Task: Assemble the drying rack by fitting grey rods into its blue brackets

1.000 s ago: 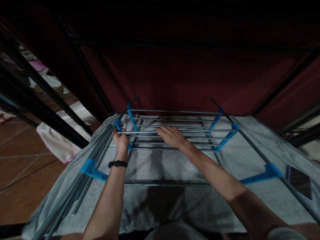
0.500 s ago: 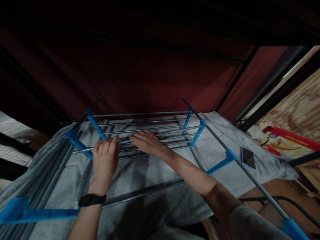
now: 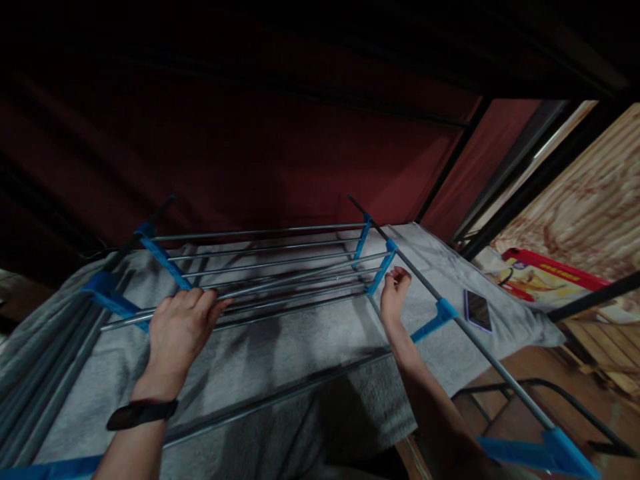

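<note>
My left hand, with a dark band on its wrist, is closed around a loose metal tube. That tube slants across a rack frame of metal rods and blue plastic brackets. Its left end lies over the left blue bracket, and its far end runs among the rods toward the right side. My right hand is just right of the right blue bracket, between it and the long side tube. Its fingers are loosely curled and slightly apart, with nothing visible in them.
A grey cloth covers the surface under the rack. Several tubes lie along the left. On the right are a phone and a red and yellow box. A dark red panel stands behind.
My right hand has left the tube at the middle and moved right, beside the right bracket. My left hand still grips the tube, and the view has shifted to the right.
</note>
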`<move>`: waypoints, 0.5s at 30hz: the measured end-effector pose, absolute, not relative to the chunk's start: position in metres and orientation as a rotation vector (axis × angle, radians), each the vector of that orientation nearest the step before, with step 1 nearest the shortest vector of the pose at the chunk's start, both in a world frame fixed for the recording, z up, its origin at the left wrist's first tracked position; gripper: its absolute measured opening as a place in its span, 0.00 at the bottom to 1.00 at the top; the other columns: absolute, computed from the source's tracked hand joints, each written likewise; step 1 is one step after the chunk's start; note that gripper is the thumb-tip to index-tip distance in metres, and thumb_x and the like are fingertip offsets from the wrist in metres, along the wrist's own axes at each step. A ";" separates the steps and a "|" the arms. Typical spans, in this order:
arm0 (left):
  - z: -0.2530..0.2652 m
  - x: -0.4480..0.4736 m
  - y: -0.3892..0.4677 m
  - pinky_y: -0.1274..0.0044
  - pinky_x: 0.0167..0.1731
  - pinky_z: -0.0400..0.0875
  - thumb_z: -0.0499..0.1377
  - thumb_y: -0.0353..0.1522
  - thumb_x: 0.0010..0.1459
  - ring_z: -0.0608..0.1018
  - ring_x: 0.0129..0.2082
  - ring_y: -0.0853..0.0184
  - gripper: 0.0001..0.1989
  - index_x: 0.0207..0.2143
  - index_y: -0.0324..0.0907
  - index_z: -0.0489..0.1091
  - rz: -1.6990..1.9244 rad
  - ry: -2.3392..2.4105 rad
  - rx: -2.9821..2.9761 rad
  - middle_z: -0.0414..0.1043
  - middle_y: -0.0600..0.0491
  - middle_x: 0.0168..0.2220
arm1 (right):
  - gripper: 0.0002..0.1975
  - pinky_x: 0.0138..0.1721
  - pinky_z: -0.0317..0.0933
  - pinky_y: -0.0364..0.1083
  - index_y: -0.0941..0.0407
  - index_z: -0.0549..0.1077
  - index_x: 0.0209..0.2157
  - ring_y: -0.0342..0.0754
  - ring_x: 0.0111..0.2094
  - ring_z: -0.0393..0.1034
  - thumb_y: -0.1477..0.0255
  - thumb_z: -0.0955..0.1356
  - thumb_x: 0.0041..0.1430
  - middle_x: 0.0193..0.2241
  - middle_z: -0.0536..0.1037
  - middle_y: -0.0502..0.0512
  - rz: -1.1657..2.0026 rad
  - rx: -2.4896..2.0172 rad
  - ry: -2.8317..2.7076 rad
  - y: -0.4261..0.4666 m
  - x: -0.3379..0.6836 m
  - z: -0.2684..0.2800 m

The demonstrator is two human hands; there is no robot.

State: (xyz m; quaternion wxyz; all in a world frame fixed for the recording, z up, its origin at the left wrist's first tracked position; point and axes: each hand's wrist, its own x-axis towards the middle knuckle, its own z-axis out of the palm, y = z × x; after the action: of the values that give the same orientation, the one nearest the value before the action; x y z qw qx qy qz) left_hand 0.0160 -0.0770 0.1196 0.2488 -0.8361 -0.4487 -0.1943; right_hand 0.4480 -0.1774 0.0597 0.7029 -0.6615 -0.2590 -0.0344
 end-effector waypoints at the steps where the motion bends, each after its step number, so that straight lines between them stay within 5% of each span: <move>1: 0.121 0.017 -0.077 0.69 0.39 0.58 0.48 0.46 0.73 0.72 0.38 0.56 0.21 0.36 0.43 0.71 -0.526 -1.222 -2.274 0.72 0.47 0.32 | 0.20 0.57 0.61 0.53 0.54 0.69 0.53 0.53 0.51 0.68 0.60 0.65 0.62 0.53 0.72 0.61 -0.059 -1.479 -0.563 -0.173 0.459 0.063; 15: 0.139 0.022 -0.080 0.73 0.33 0.55 0.44 0.50 0.73 0.76 0.36 0.57 0.27 0.35 0.42 0.73 -0.379 -1.324 -2.256 0.76 0.46 0.32 | 0.22 0.66 0.57 0.59 0.56 0.76 0.52 0.59 0.58 0.69 0.58 0.64 0.63 0.54 0.78 0.64 -0.041 -1.537 -0.892 -0.137 0.506 0.076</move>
State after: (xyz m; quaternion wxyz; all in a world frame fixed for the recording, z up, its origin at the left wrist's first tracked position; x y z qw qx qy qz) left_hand 0.0224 -0.0796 0.1394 0.2468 -0.8271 -0.4854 -0.1390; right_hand 0.5056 -0.1371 0.0759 0.6305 -0.6711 -0.3896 -0.0179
